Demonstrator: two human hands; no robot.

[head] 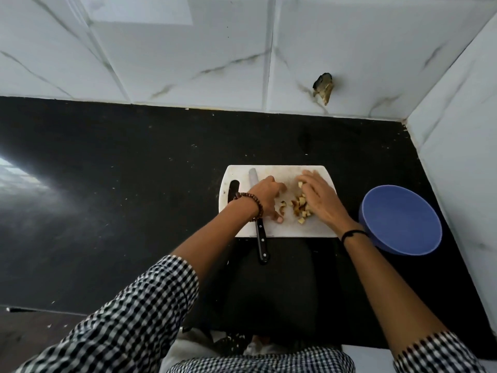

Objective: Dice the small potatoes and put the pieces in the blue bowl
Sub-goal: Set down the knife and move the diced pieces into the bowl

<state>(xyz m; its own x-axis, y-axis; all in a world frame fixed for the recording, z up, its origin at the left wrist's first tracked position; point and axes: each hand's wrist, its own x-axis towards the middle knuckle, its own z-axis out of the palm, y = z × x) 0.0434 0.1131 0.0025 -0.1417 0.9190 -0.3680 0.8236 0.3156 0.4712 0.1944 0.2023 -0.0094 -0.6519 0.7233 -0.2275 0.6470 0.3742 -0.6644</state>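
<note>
Much of the cutting lies under the hands

The left hand (265,195) and its wrist cover the middle of the knife (262,246) – only the blade tip and the black handle show. The right hand (322,200) hides part of the potato pieces (300,204) on the board (285,172), and whether either hand grips any cannot be told. Both sleeves (129,319) run off the bottom edge – the dark lump on the wall (324,87) is too unclear to name.

Black counter (134,162), white marble-tiled walls (188,63).
</note>
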